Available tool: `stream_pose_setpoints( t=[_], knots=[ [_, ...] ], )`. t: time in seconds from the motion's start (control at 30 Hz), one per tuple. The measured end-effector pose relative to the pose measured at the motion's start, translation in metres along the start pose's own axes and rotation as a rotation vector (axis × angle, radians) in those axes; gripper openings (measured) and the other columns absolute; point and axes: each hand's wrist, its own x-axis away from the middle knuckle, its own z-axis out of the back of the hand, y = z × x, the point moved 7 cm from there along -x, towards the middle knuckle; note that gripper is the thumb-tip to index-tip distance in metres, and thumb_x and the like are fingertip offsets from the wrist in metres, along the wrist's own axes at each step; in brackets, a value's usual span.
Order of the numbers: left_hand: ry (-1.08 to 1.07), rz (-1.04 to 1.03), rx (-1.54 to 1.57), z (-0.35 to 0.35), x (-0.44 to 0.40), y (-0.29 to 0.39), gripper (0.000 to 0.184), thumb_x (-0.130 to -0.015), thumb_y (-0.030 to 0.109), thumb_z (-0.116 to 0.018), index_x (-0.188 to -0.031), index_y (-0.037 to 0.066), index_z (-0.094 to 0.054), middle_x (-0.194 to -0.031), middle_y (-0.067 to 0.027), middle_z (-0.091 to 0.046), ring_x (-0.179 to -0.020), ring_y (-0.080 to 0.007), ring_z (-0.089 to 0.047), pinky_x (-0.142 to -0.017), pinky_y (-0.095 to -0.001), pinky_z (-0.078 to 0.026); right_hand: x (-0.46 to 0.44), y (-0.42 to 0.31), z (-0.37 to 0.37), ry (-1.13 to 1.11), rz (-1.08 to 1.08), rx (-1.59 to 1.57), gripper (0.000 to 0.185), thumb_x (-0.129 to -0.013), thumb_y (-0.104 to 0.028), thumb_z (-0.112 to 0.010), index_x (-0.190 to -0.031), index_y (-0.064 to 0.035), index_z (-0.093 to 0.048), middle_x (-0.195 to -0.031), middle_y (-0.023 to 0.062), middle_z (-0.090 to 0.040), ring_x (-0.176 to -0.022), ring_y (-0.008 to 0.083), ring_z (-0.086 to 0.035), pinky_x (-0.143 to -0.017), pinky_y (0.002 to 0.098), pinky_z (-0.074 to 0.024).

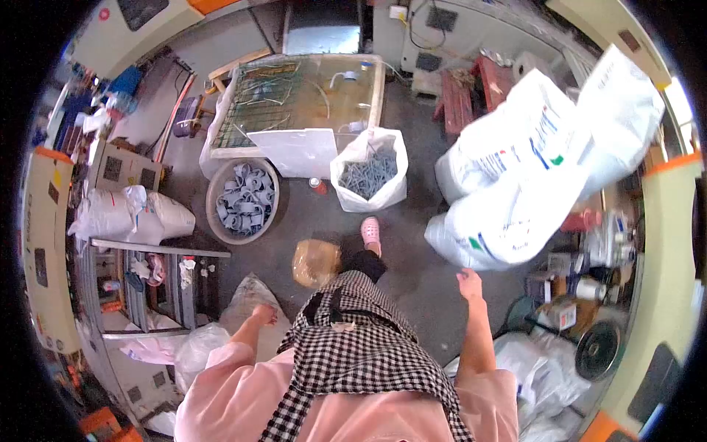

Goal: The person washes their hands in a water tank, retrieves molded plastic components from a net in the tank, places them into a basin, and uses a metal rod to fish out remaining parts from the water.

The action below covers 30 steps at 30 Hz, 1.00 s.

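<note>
My left hand (264, 315) hangs beside my body, over a pale sack (250, 295) on the floor, fingers loosely bent and nothing visible in them. On the other side, my right hand (468, 283) is held out just short of the big white printed sacks (508, 221), also with loose fingers and no object showing. Whether it touches the nearest sack is unclear. Ahead of my foot stands a white woven bag (375, 197) filled with grey plastic pieces. Left of it, a round tub (211, 206) holds grey pipe-like fittings (247, 199).
A water tank (377, 96) with a mesh rack stands ahead. On the floor lie a yellowish wrapped bundle (317, 262) and a small red-and-white can (317, 186). A metal frame (162, 250) is at left, a red stool (458, 103) behind, and a black fan (598, 350) at right.
</note>
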Motion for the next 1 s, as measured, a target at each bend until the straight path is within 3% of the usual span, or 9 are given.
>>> stream_pose_setpoints(
  t=[0.07,0.13,0.27,0.33,0.5,0.67,0.8,0.93,1.0],
  knots=[
    [-0.157,0.047,0.108,-0.021,-0.022,0.015,0.024,-0.079,0.026,-0.046,-0.072,0.011,-0.063,-0.075,-0.0033,-0.065,-0.072,-0.0212,-0.062,-0.06,-0.0391,-0.05,-0.053,-0.05,0.001,-0.061,0.065,-0.005,0.035,-0.076,-0.025,-0.06,-0.101,-0.0013,-0.054,-0.089,0.0182,-0.06,-0.085,0.0325,-0.057,-0.077,0.0389,-0.0446],
    [-0.087,-0.126,-0.231,-0.024,-0.033,0.081,0.022,-0.079,0.026,-0.047,-0.076,0.011,-0.063,-0.076,-0.0032,-0.064,-0.071,-0.0212,-0.062,-0.06,-0.0383,-0.05,-0.106,-0.089,-0.014,-0.144,0.247,0.052,0.035,-0.076,-0.026,-0.059,-0.103,-0.0034,-0.053,-0.099,0.0193,-0.057,-0.095,0.033,-0.052,-0.084,0.0396,-0.0409],
    [0.227,-0.698,-1.645,-0.058,-0.02,0.181,0.023,-0.08,0.028,-0.051,-0.091,0.012,-0.063,-0.079,-0.0027,-0.064,-0.066,-0.0209,-0.061,-0.058,-0.0352,-0.049,-0.189,-0.16,-0.015,-0.277,0.329,0.161,0.036,-0.076,-0.025,-0.06,-0.104,-0.004,-0.053,-0.107,0.0193,-0.053,-0.099,0.0347,-0.049,-0.087,0.0401,-0.0389],
    [0.25,-0.411,0.177,-0.051,0.049,0.241,0.024,-0.084,0.023,-0.053,-0.096,0.004,-0.06,-0.076,-0.005,-0.062,-0.066,-0.0163,-0.06,-0.058,-0.0286,-0.049,-0.231,-0.191,-0.012,-0.273,0.34,0.164,0.036,-0.075,-0.023,-0.061,-0.105,-0.004,-0.053,-0.104,0.0199,-0.054,-0.098,0.035,-0.05,-0.085,0.0401,-0.0401],
    [0.299,-0.619,0.318,-0.05,0.102,0.327,0.027,-0.085,0.022,-0.053,-0.096,-0.002,-0.058,-0.076,-0.0077,-0.062,-0.066,-0.0139,-0.059,-0.06,-0.0247,-0.048,-0.327,-0.272,0.007,-0.241,0.393,0.009,0.03,-0.074,-0.022,-0.061,-0.098,-0.0037,-0.057,-0.093,0.019,-0.059,-0.087,0.0329,-0.056,-0.077,0.0381,-0.0452],
    [0.436,-0.645,0.446,-0.056,0.057,0.3,0.029,-0.084,0.026,-0.055,-0.09,-0.002,-0.059,-0.074,-0.0078,-0.062,-0.063,-0.0134,-0.059,-0.058,-0.0244,-0.048,-0.425,-0.344,-0.005,-0.257,0.488,0.131,0.028,-0.075,-0.021,-0.06,-0.098,-0.0039,-0.057,-0.092,0.0176,-0.059,-0.087,0.0321,-0.056,-0.076,0.0371,-0.0454],
    [0.451,-0.496,0.662,-0.098,0.007,0.225,0.029,-0.082,0.027,-0.057,-0.079,-0.002,-0.06,-0.063,-0.0067,-0.06,-0.055,-0.0141,-0.058,-0.05,-0.0237,-0.045,-0.505,-0.391,-0.067,-0.412,0.546,0.184,0.028,-0.075,-0.018,-0.06,-0.098,-0.0031,-0.058,-0.091,0.0154,-0.061,-0.087,0.0275,-0.059,-0.077,0.0344,-0.0459],
    [0.527,-0.144,0.884,-0.185,0.037,0.211,0.025,-0.082,0.02,-0.056,-0.082,-0.006,-0.058,-0.062,-0.0064,-0.058,-0.054,-0.013,-0.055,-0.049,-0.0243,-0.044,-0.591,-0.404,-0.159,-0.56,0.51,0.261,0.027,-0.075,-0.018,-0.061,-0.097,-0.0028,-0.058,-0.09,0.0145,-0.062,-0.086,0.0265,-0.06,-0.077,0.0334,-0.0459],
    [0.524,0.014,0.781,-0.219,0.059,0.232,0.02,-0.082,0.012,-0.054,-0.085,-0.007,-0.057,-0.065,-0.0068,-0.058,-0.059,-0.0139,-0.055,-0.053,-0.0274,-0.045,-0.623,-0.403,-0.203,-0.608,0.539,0.321,0.027,-0.075,-0.019,-0.061,-0.096,-0.0029,-0.059,-0.091,0.0148,-0.062,-0.088,0.0274,-0.059,-0.079,0.0342,-0.0455]
  ],
)
